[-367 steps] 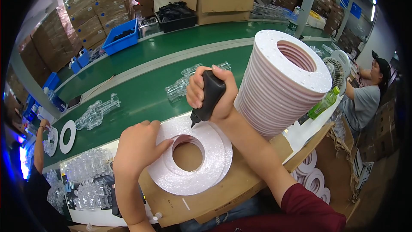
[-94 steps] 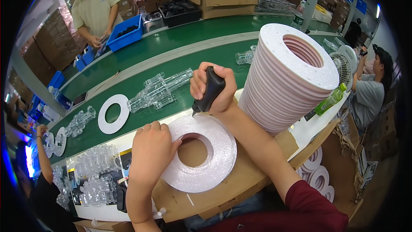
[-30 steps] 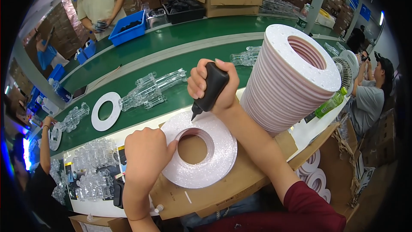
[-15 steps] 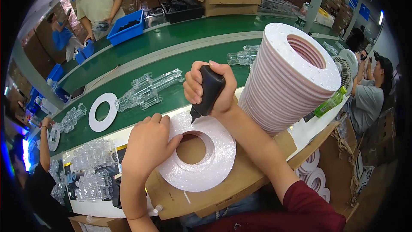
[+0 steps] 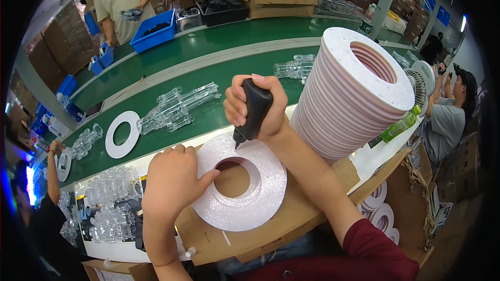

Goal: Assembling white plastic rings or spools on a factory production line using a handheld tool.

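A low pile of white glittery rings (image 5: 260,205) lies flat on a cardboard sheet (image 5: 307,205) before me. My right hand (image 5: 255,106) is wrapped round a black squeeze bottle (image 5: 257,105), its nozzle pointing down at the top ring's far side, by a small mark. My left hand (image 5: 174,182) grips the pile's left edge, thumb on top near the central hole; its other fingertips are hidden. A tall leaning stack of pink-edged white rings (image 5: 344,109) stands to the right of my right forearm.
Beyond, a green conveyor belt (image 5: 219,62) carries clear plastic parts (image 5: 172,112) and a single white ring (image 5: 123,135). More clear parts (image 5: 112,192) lie left of me. A cardboard box (image 5: 416,203) at right holds rings. Other people work around the belt.
The clear part and single ring on the belt have shifted slightly left. My left hand has slid a little left, and the nozzle slightly right. The person across has raised an item.
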Tool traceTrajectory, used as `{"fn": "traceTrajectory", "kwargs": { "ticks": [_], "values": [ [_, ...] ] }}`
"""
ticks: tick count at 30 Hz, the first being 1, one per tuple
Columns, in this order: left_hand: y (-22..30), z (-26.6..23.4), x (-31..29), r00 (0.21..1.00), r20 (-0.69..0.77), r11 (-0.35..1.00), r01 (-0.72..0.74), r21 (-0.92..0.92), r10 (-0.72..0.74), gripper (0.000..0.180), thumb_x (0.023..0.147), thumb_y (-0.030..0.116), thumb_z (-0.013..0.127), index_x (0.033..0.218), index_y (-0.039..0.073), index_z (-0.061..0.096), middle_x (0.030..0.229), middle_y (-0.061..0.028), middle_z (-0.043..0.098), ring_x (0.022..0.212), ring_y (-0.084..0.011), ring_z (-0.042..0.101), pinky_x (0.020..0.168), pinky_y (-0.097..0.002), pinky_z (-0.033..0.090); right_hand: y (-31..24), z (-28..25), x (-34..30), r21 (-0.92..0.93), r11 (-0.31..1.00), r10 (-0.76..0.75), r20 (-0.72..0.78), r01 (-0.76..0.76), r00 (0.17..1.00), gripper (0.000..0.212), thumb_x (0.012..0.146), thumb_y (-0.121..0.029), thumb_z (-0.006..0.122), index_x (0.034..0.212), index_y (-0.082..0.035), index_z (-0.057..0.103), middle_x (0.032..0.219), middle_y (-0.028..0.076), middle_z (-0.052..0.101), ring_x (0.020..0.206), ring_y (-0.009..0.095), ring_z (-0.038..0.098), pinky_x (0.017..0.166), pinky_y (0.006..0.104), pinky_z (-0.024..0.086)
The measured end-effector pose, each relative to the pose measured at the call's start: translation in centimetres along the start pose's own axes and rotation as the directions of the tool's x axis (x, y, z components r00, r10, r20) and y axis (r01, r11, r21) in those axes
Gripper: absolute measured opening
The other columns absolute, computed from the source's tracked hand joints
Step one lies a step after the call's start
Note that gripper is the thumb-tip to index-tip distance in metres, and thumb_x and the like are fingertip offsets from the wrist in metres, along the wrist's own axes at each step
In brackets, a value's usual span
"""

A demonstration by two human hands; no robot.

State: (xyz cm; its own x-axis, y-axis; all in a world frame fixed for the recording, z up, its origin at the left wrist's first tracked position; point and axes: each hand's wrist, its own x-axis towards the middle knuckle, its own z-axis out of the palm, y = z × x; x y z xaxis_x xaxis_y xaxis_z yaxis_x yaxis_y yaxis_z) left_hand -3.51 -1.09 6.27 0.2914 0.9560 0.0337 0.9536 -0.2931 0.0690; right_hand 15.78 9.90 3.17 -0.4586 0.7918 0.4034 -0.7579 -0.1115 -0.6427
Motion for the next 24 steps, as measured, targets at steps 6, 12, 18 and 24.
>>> {"fn": "traceTrajectory", "kwargs": {
  "ticks": [6, 12, 18, 24],
  "values": [
    [0.5, 0.2, -0.3, 0.999, -0.043, 1.0, 0.02, 0.0, -0.02, 0.052, 0.075, 0.044, 0.077, 0.073, -0.005, 0.063, 0.073, -0.021, 0.063, 0.072, -0.0378, 0.064, 0.069, -0.0449, 0.052, 0.3, 0.0, 0.0, 0.001, 1.0, 0.016, 0.011, -0.016, 1.0, 0.038, 0.092, -0.039, 0.039, 0.071, -0.007, 0.043, 0.055, 0.005, 0.044, 0.046, 0.016, 0.043, 0.05, 0.0299, 0.04],
    [0.6, 0.3, -0.3, 0.998, -0.047, 0.999, 0.032, 0.039, -0.03, 0.048, 0.076, 0.041, 0.078, 0.073, -0.006, 0.065, 0.074, -0.0221, 0.065, 0.07, -0.0377, 0.065, 0.069, -0.0445, 0.053, 0.3, 0.1, 0.1, 0.015, 1.0, 0.001, -0.004, -0.001, 1.0, 0.04, 0.093, -0.04, 0.038, 0.072, -0.007, 0.044, 0.057, 0.005, 0.046, 0.048, 0.017, 0.044, 0.051, 0.0303, 0.04],
    [0.6, 0.6, -0.2, 0.998, -0.061, 0.999, -0.016, 0.029, 0.017, 0.043, 0.079, 0.036, 0.076, 0.076, -0.005, 0.066, 0.078, -0.0208, 0.064, 0.076, -0.0378, 0.066, 0.071, -0.0436, 0.053, -0.9, -0.1, 0.2, 0.079, 0.994, -0.074, 0.023, 0.072, 0.997, 0.042, 0.096, -0.043, 0.036, 0.078, -0.007, 0.046, 0.062, 0.006, 0.047, 0.053, 0.018, 0.046, 0.054, 0.031, 0.041],
    [0.3, 1.0, 0.1, 0.995, -0.085, 0.998, -0.051, 0.025, 0.053, 0.039, 0.082, 0.034, 0.073, 0.08, -0.004, 0.065, 0.083, -0.0199, 0.064, 0.081, -0.0369, 0.065, 0.075, -0.044, 0.052, -2.1, -1.0, 0.1, 0.027, 0.991, -0.136, 0.036, 0.135, 0.99, 0.042, 0.096, -0.043, 0.035, 0.078, -0.007, 0.046, 0.061, 0.006, 0.046, 0.052, 0.018, 0.046, 0.053, 0.031, 0.039]
  ]
}}
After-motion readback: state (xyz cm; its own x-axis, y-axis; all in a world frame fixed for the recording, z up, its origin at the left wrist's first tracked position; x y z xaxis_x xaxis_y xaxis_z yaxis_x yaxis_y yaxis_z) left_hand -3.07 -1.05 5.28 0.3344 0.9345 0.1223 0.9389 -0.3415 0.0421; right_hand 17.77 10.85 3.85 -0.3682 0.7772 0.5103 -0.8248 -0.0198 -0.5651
